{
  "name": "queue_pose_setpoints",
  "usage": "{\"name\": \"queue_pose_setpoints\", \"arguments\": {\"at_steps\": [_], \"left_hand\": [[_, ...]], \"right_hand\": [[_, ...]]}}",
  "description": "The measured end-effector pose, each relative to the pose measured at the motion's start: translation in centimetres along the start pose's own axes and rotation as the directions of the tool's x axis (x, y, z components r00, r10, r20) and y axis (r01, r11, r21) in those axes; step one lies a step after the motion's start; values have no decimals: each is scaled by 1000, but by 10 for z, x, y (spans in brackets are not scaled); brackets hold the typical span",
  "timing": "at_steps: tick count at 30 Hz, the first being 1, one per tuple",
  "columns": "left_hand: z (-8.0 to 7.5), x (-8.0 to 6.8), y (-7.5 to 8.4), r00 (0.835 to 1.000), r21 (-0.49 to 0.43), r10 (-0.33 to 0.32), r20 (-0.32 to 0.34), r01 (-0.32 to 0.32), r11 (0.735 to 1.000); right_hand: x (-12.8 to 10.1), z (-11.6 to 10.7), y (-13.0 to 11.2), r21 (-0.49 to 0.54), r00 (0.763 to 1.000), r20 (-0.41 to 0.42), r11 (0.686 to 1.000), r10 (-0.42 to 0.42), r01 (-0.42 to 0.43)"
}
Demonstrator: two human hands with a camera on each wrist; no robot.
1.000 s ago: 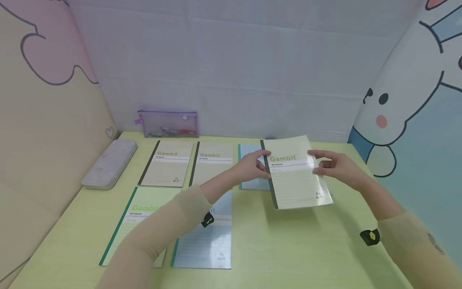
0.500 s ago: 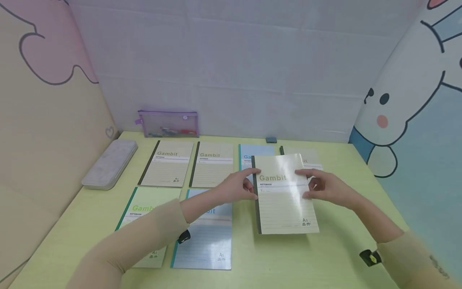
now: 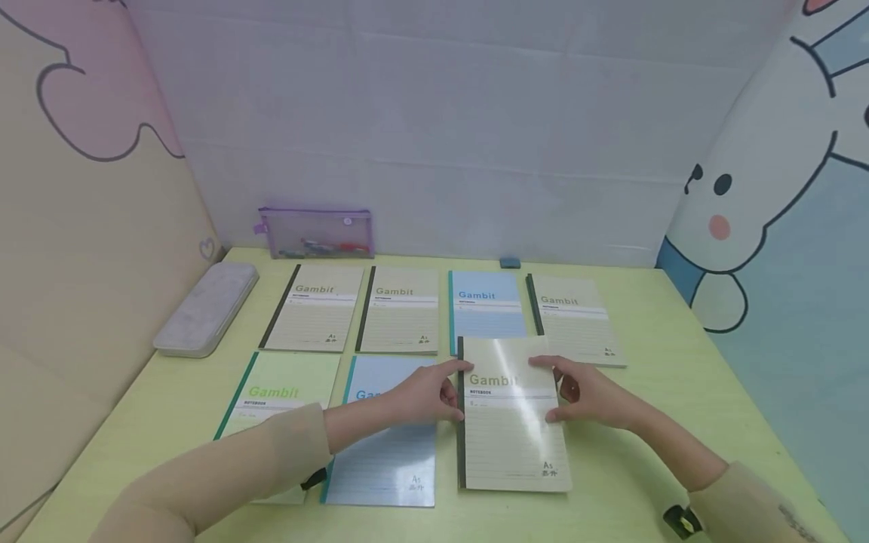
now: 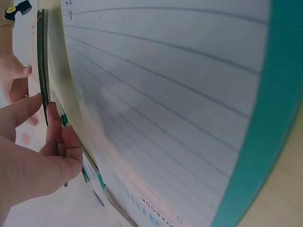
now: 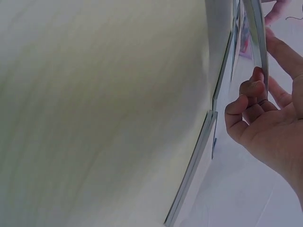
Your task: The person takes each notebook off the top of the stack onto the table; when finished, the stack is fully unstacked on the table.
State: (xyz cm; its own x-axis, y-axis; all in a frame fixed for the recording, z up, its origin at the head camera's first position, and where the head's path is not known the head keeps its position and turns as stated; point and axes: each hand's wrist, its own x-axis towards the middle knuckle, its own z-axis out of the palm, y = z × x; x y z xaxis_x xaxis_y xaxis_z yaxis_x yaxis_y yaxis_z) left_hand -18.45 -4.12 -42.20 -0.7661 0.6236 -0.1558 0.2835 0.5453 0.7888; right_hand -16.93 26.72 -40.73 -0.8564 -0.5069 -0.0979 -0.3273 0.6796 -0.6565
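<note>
Both hands hold up a cream notebook (image 3: pixel 509 445) with a black spine and "Gambit" on its cover. My left hand (image 3: pixel 431 394) pinches the spine edge; in the left wrist view thumb and fingers lie on either side of that black spine (image 4: pixel 43 52). At the opposite edge, my right hand (image 3: pixel 594 392) pinches the notebook between thumb and fingers. The right wrist view shows it edge-on, a little above the table. Left of it lies a blue notebook (image 3: pixel 390 467), partly under the left forearm. Behind it, another blue notebook (image 3: pixel 485 317) has its lower part covered by the held one.
Cream notebooks with black spines lie along the back: one far left (image 3: pixel 315 309), one beside it (image 3: pixel 400 309), one at right (image 3: pixel 577 324). A green notebook (image 3: pixel 292 377) lies front left. Further off are a grey case (image 3: pixel 207 309), a purple mesh pouch (image 3: pixel 319 234) and a small dark-blue block (image 3: pixel 510 263).
Both hands have brought the cream notebook toward me, lower and slightly left, from over the back row to the spot right of the front blue notebook. The back-right notebooks have come into view.
</note>
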Motion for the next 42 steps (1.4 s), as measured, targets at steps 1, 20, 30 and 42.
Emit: {"name": "queue_pose_setpoints", "arguments": {"at_steps": [1,20,30,42], "left_hand": [[2,-2,-1,1000,4,-6,5,6,1000],[15,-10,-3,996,157,-43,79,30,987],[1,-3,5,996,126,2,91,-14,992],[-28,43,42,989,114,147,4,-146,983]], "right_hand": [[0,3,1,5,1000,7,1000,-6,6],[2,23,5,-106,990,138,994,29,-15],[3,1,-2,-132,997,76,991,13,-3],[5,-61,7,-233,993,-107,970,44,-68]]}}
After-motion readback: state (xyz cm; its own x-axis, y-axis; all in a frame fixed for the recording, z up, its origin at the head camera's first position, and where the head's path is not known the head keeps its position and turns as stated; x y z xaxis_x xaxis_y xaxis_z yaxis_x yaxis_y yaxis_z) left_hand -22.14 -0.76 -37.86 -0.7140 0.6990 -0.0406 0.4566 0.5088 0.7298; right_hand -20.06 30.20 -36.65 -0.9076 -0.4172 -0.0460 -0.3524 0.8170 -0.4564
